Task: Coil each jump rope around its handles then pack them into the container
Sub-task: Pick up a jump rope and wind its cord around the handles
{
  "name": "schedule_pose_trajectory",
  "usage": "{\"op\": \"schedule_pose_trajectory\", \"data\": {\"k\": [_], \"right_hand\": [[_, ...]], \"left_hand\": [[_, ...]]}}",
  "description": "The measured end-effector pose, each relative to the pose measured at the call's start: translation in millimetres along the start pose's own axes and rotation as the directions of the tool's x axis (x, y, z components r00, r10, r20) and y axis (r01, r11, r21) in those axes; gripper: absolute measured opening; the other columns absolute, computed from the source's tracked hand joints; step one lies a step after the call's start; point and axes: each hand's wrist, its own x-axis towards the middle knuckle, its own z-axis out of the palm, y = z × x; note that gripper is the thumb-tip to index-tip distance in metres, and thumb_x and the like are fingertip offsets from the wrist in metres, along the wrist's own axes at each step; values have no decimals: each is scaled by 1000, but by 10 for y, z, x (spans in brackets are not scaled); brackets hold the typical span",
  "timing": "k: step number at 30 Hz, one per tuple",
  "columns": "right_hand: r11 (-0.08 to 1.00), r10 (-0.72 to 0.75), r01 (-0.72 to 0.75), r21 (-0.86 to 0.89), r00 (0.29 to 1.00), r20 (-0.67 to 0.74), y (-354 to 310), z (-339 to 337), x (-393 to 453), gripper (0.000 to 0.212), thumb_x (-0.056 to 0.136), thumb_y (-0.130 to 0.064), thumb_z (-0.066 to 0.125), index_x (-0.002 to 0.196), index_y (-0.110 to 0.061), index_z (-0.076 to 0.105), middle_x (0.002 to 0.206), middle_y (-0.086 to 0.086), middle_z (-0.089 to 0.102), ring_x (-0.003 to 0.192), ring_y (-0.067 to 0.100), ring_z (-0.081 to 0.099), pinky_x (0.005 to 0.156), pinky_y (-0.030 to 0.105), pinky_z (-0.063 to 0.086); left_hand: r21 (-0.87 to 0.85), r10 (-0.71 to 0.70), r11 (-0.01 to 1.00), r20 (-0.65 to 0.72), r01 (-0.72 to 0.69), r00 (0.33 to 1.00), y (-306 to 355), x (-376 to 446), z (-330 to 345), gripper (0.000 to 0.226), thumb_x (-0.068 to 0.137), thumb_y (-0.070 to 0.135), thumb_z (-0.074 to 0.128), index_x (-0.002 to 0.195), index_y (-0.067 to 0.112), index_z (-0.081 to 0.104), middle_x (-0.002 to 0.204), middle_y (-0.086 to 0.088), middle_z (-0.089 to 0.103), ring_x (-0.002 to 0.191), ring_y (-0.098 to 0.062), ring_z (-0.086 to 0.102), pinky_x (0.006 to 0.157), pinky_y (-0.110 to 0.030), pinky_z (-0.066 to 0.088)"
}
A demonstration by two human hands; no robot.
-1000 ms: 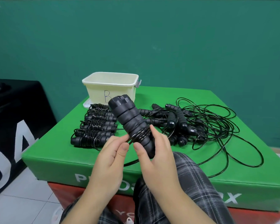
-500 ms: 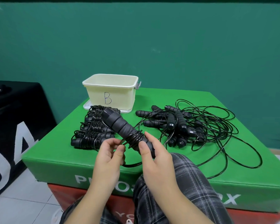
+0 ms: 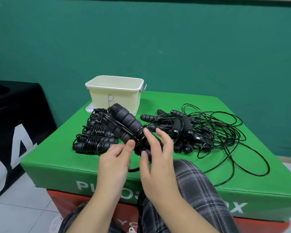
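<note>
Presently the left hand (image 3: 113,158) grips the near end of a pair of black handles (image 3: 124,126), thumb pressed on the wound cord. Their long axis runs diagonally, far ends pointing up and away to the left toward the cream container (image 3: 115,94). The right hand (image 3: 156,152) cups the same end, fingers loosely curled around the cord turns. Loose ropes (image 3: 213,132) lie beyond, right of that hand; coiled bundles (image 3: 92,138) lie left of the left hand.

Bare forearms, dark grey plaid trousers (image 3: 196,187), possibly a white shoe (image 3: 55,222).
</note>
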Motion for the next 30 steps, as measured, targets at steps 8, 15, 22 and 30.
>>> {"op": "schedule_pose_trajectory", "data": {"k": [8, 15, 22, 30], "right_hand": [[981, -37, 29, -193, 999, -33, 90, 22, 2, 87, 77, -11, 69, 147, -19, 17, 144, -2, 26, 129, 16, 28, 110, 19, 15], [987, 111, -132, 87, 970, 215, -40, -138, 18, 74, 93, -39, 53, 131, -60, -7, 138, -18, 24, 117, -22, 26, 86, 3, 31], [945, 175, -215, 247, 969, 174, -22, -92, 3, 46, 82, -59, 38, 125, -58, 19, 139, -17, 42, 124, -6, 39, 100, 11, 33], [895, 192, -237, 378, 969, 152, 5, -27, -23, 39, 78, -62, 33, 117, -62, 32, 105, -19, 60, 93, 12, 60, 85, 45, 50]], "left_hand": [[267, 276, 923, 41, -276, 960, 71, -10, -66, 34, 77, 39, 65, 51, 19, 58, 65, -1, 51, 65, -8, 49, 58, -14, 35], [257, 484, 811, 207, -525, 850, 27, 81, -231, 31, 84, 44, 50, 92, 22, 71, 80, 7, 53, 80, 1, 53, 71, -4, 38], [54, 450, 871, 312, -489, 837, -115, 135, -295, 34, 88, 62, 43, 115, 51, 58, 91, 20, 54, 77, 4, 52, 72, -9, 42], [-195, 127, 975, 88, -108, 988, -114, 97, -89, 14, 78, 28, 56, 83, 15, 59, 51, 5, 48, 43, -5, 36, 42, -18, 31]]}}
